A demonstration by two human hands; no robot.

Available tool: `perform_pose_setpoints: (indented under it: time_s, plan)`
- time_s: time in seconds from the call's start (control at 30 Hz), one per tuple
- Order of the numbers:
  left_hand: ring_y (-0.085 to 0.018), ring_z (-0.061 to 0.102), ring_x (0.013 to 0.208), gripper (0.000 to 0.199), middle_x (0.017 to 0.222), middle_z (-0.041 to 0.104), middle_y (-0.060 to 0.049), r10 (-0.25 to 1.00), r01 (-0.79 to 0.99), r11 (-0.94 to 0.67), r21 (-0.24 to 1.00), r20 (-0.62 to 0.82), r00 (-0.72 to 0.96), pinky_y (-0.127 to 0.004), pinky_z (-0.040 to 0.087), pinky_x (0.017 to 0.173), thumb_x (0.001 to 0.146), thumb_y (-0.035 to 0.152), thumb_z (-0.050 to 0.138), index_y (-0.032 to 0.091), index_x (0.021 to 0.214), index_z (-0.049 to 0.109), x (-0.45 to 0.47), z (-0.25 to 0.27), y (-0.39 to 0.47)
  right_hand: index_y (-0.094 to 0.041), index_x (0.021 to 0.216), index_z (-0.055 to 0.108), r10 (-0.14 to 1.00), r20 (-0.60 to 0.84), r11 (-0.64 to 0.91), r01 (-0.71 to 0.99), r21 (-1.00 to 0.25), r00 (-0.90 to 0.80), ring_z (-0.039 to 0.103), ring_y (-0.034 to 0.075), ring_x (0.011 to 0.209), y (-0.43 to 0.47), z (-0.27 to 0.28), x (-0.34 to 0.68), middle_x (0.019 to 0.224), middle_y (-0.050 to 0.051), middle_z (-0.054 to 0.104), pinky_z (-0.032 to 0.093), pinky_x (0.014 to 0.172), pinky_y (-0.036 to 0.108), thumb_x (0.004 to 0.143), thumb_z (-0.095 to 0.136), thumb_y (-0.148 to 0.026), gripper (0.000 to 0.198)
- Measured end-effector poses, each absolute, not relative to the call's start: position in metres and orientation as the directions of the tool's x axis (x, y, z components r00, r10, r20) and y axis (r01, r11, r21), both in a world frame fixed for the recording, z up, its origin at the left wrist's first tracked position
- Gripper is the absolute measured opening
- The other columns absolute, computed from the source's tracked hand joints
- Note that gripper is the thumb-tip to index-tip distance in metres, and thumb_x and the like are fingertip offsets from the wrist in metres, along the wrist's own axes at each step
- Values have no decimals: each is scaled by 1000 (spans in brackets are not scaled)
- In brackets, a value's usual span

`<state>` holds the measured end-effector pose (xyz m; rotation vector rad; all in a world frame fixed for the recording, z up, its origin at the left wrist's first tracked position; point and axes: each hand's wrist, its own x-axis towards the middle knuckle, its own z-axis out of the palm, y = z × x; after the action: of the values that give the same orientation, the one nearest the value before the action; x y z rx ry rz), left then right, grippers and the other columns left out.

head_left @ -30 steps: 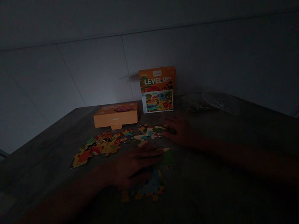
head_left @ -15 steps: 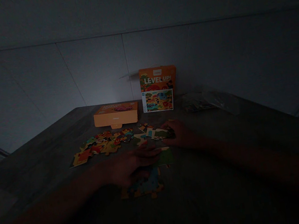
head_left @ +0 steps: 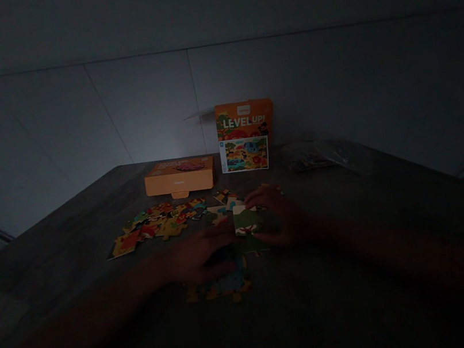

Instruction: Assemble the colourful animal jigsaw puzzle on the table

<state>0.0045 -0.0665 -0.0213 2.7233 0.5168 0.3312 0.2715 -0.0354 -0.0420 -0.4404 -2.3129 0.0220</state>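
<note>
Dim scene, dark detail is poor. Pale panelled wall (head_left: 252, 78) at the back, seams visible. Grey table (head_left: 90, 218) in front of it, everything sits on this.

Orange flat box (head_left: 180, 182) lies at the far side, left of centre, front tab sticking out toward the viewer. Orange upright box (head_left: 244, 111) stands just right of it, "LEVEL UP!" on the face, white-edged animal picture (head_left: 246, 154) across the lower front; can't tell if that's printed on or a separate card. Clear plastic bag (head_left: 312, 156) lies right of the upright box, contents too dark to read.

Loose puzzle pieces (head_left: 153, 229) are heaped in front of the flat box, overlapping, mostly yellow, red and orange. Smaller group of pieces (head_left: 223, 204) sits between that heap and the right hand (head_left: 279, 216).

Left hand (head_left: 203, 257) is palm down over the joined section (head_left: 229, 288), thumb apart from fingers, gripping nothing; it covers part of the blue-and-yellow area. Right hand has thumb and fingers clamped on the green-and-cream piece (head_left: 245, 218), at its right side. That piece is just beyond the joined section, overlapping a green piece (head_left: 254, 245) in view; contact there, can't tell.
</note>
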Motion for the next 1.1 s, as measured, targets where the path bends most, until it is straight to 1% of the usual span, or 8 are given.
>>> perform_pose_setpoints:
  time_s: [0.17, 0.27, 0.4, 0.5, 0.6, 0.73, 0.83, 1.1]
  plan:
    - [-29, 46, 133, 55, 147, 46, -15, 368, 284, -883, 373, 175, 913, -46, 42, 111, 91, 25, 58, 18, 143, 42, 3, -25, -65, -21, 120, 49, 407, 744, 887, 423, -184, -530, 57, 27, 111, -38, -41, 268, 117, 12, 60, 47, 94, 43, 79, 68, -30, 46]
    - [-29, 38, 140, 57, 151, 41, -14, 319, 244, -904, 351, 174, 932, -48, 35, 115, 91, 23, 58, 17, 145, 40, 1, -25, -63, -18, 114, 54, 585, 784, 684, 644, -342, -205, 59, 28, 103, -25, -46, 270, 111, 13, 62, 49, 90, 43, 80, 67, -34, 39]
    - [-30, 36, 141, 59, 150, 44, -13, 297, 224, -910, 349, 170, 940, -51, 34, 115, 88, 19, 60, 18, 144, 44, 0, -23, -63, -18, 108, 60, 792, 609, 403, 720, -564, 34, 64, 27, 89, 3, -60, 281, 103, 12, 67, 53, 75, 40, 75, 70, -43, 43]
    - [-30, 39, 139, 58, 148, 46, -13, 302, 227, -910, 347, 179, 936, -51, 37, 114, 87, 20, 61, 18, 143, 45, -1, -23, -64, -18, 104, 65, 863, 506, 312, 797, -517, -10, 65, 26, 88, 12, -65, 286, 101, 11, 70, 52, 76, 40, 77, 69, -39, 34]
    - [-30, 39, 139, 58, 147, 47, -13, 301, 224, -911, 347, 188, 935, -52, 37, 113, 87, 20, 60, 18, 143, 45, 0, -25, -63, -18, 106, 68, 848, 508, 384, 838, -389, -152, 63, 28, 99, 9, -62, 285, 108, 11, 71, 49, 87, 45, 83, 62, -28, 26]
    - [-29, 39, 139, 56, 148, 46, -15, 280, 200, -919, 341, 204, 938, -50, 37, 114, 87, 20, 58, 15, 142, 45, 0, -26, -62, -21, 122, 64, 774, 482, 569, 785, -243, -412, 51, 33, 121, -1, -59, 279, 126, 9, 65, 40, 101, 52, 79, 62, -20, 43]
    - [-30, 40, 139, 59, 150, 43, -15, 280, 207, -917, 342, 181, 943, -50, 37, 114, 88, 26, 60, 16, 143, 43, 1, -25, -62, -23, 128, 60, 766, 410, 608, 765, -211, -496, 44, 34, 130, -4, -61, 278, 132, 8, 62, 35, 104, 56, 80, 62, -23, 48]
    - [-31, 35, 141, 66, 154, 35, -15, 275, 215, -921, 325, 151, 950, -51, 31, 116, 87, 29, 62, 16, 147, 38, 1, -23, -64, -19, 123, 62, 718, 435, 664, 721, -196, -543, 51, 30, 117, -5, -60, 278, 118, 12, 65, 38, 100, 50, 83, 63, -24, 40]
